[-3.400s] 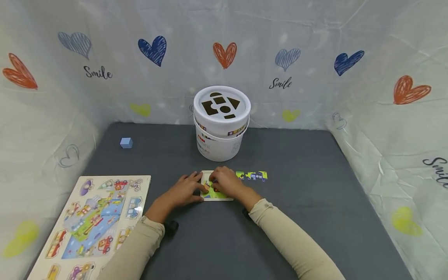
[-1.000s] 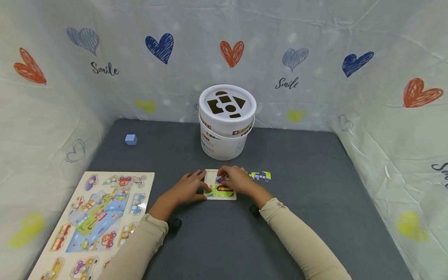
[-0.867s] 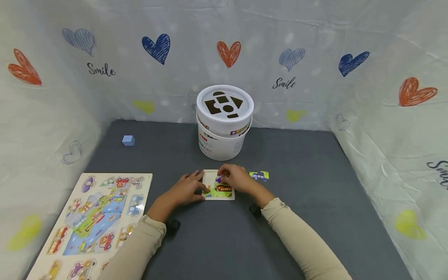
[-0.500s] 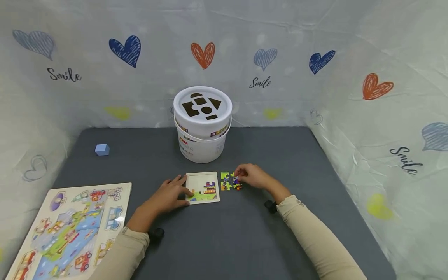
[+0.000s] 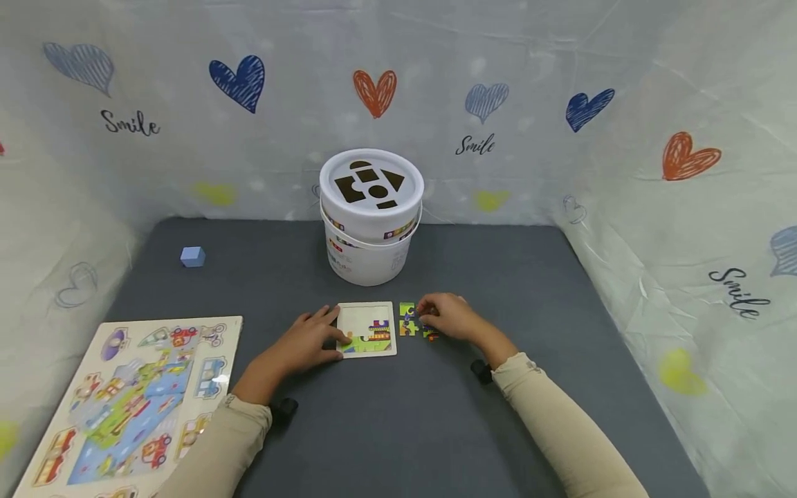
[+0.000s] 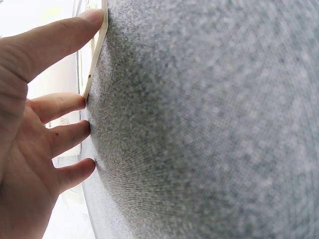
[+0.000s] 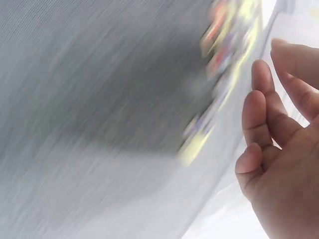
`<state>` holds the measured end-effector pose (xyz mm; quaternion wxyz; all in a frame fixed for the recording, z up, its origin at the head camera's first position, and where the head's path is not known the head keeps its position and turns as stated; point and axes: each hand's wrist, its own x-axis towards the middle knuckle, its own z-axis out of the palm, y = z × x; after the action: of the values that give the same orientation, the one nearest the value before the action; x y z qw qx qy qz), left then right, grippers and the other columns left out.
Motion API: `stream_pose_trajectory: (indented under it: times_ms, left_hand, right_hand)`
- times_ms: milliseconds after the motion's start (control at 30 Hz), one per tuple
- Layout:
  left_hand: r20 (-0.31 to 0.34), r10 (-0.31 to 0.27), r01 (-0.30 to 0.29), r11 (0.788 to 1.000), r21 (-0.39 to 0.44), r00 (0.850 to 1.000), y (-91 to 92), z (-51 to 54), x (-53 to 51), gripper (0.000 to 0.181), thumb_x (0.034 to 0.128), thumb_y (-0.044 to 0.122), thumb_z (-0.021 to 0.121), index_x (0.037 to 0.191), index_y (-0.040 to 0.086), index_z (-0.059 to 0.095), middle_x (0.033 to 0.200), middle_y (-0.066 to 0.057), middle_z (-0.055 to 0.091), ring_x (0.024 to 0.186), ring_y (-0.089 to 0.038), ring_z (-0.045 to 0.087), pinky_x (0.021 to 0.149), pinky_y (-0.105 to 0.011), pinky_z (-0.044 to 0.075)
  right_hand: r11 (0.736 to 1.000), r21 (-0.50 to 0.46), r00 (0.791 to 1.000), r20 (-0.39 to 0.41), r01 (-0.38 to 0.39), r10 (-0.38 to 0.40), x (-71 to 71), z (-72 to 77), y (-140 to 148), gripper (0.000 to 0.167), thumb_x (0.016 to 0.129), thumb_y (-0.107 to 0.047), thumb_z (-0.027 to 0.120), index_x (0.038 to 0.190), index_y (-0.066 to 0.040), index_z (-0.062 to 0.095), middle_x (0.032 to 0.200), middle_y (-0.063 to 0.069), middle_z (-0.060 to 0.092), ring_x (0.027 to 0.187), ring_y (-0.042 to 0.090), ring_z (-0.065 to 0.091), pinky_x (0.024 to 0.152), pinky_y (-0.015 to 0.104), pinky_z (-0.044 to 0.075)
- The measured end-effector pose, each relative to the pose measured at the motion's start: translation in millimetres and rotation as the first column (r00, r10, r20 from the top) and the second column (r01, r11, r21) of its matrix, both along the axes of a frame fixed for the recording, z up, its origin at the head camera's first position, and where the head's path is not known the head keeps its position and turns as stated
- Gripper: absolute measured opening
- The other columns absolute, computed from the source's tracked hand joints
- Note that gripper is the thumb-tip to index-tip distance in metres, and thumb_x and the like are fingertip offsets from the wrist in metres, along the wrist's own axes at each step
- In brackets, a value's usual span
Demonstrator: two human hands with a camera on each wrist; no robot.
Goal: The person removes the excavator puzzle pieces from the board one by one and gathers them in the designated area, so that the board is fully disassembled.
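A small wooden puzzle tray lies flat in the middle of the table. Green and striped pieces fill its lower and right part; its upper left shows bare wood. My left hand rests at the tray's left edge, its thumb touching the rim and the fingers spread, as the left wrist view also shows. Just right of the tray lie loose puzzle pieces. Above them hovers my right hand, hiding some of them. In the right wrist view its fingers bend loosely with nothing visible between them; the pieces there are blurred.
Behind the tray stands a white bucket with a shape-cutout lid. A large vehicle puzzle board lies at the left front. A small blue block sits at the back left. A patterned sheet surrounds the table.
My right hand has left the tray and moved right, over the loose pieces. The left hand stays at the tray's left edge. The head view has shifted somewhat.
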<state>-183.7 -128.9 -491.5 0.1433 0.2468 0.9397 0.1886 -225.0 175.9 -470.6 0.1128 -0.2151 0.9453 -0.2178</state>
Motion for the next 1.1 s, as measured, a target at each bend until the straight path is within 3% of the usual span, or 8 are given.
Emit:
stream_pose_trajectory:
  times_ms: [100,233,367,600,767,867,967,1100]
  left_hand:
    - [0.013,0.003,-0.003,1.000,-0.012,1.000,0.7,2.0,0.9,0.034,0.0837,0.030,0.076,0.116,0.021,0.074,0.155,-0.019,0.033,0.145,-0.042,0.021,0.110,-0.066,0.021]
    - [0.018,0.000,0.000,1.000,-0.007,1.000,5.6,3.2,-1.2,0.034,0.0843,0.031,0.076,0.117,0.022,0.073,0.155,-0.018,0.032,0.146,-0.041,0.020,0.111,-0.065,0.020]
    - [-0.004,-0.006,0.006,1.000,-0.004,1.000,7.1,2.7,-3.1,0.034,0.0844,0.031,0.076,0.117,0.022,0.073,0.155,-0.018,0.032,0.146,-0.040,0.020,0.111,-0.064,0.021]
    - [0.007,0.004,-0.004,0.999,-0.031,1.000,2.6,0.0,-1.8,0.033,0.0837,0.031,0.076,0.116,0.022,0.074,0.155,-0.019,0.033,0.146,-0.042,0.021,0.111,-0.065,0.020]
    - [-0.002,-0.024,0.024,1.000,-0.013,1.000,11.2,-0.9,-6.0,0.033,0.0833,0.029,0.077,0.115,0.020,0.074,0.154,-0.020,0.033,0.145,-0.043,0.021,0.110,-0.066,0.020]
    - [-0.018,-0.029,0.029,1.000,-0.012,0.999,10.4,-2.4,-5.8,0.033,0.0830,0.029,0.077,0.115,0.020,0.074,0.154,-0.021,0.033,0.144,-0.045,0.022,0.109,-0.067,0.021]
    - [-0.036,-0.027,0.027,0.999,-0.021,0.999,5.3,-2.7,-3.5,0.033,0.0825,0.029,0.077,0.114,0.019,0.075,0.153,-0.022,0.034,0.143,-0.047,0.024,0.107,-0.069,0.023]
    - [-0.057,-0.029,0.028,1.000,-0.010,0.998,2.9,-3.5,-2.7,0.033,0.0818,0.029,0.078,0.113,0.018,0.075,0.152,-0.023,0.035,0.141,-0.049,0.026,0.105,-0.070,0.024]
  right_hand:
    - [0.996,0.018,0.995,-0.063,-0.082,0.083,5.9,1.0,-23,0.021,0.091,-0.022,0.068,0.110,-0.012,0.071,0.099,0.001,0.069,0.089,0.018,0.061,0.082,0.044,0.043]
    - [0.981,0.125,0.976,-0.141,-0.147,0.165,10.0,-0.6,-42,0.029,0.089,-0.030,0.071,0.113,-0.012,0.071,0.098,0.001,0.067,0.092,0.021,0.059,0.075,0.039,0.041]
    - [0.975,0.200,0.977,-0.167,-0.098,0.133,10.3,-5.6,-50,0.031,0.085,-0.036,0.075,0.108,-0.016,0.071,0.093,-0.003,0.065,0.089,0.019,0.056,0.073,0.036,0.041]
    - [0.991,0.109,0.974,-0.209,-0.070,0.092,13.0,-16.6,-57,0.026,0.079,-0.031,0.082,0.091,-0.020,0.062,0.080,-0.008,0.058,0.076,0.013,0.051,0.069,0.032,0.036]
    - [0.997,0.050,0.961,-0.270,-0.052,0.064,20.2,-20.4,-47,0.019,0.082,-0.025,0.079,0.082,-0.022,0.060,0.072,-0.010,0.058,0.069,0.009,0.051,0.068,0.032,0.038]
    - [0.997,-0.069,0.981,-0.195,-0.015,0.001,20.8,-17.4,-41,0.012,0.087,-0.024,0.074,0.088,-0.019,0.063,0.076,-0.008,0.061,0.070,0.007,0.054,0.069,0.029,0.042]
    - [0.972,-0.227,0.996,-0.060,0.052,-0.068,18.9,-11.2,-27,0.009,0.092,-0.021,0.068,0.096,-0.014,0.065,0.084,-0.002,0.066,0.073,0.009,0.060,0.067,0.027,0.048]
    - [0.941,-0.283,0.983,0.045,0.184,-0.178,16.2,-5.8,14,0.013,0.095,-0.016,0.063,0.104,-0.008,0.067,0.091,0.004,0.069,0.078,0.013,0.063,0.069,0.031,0.051]
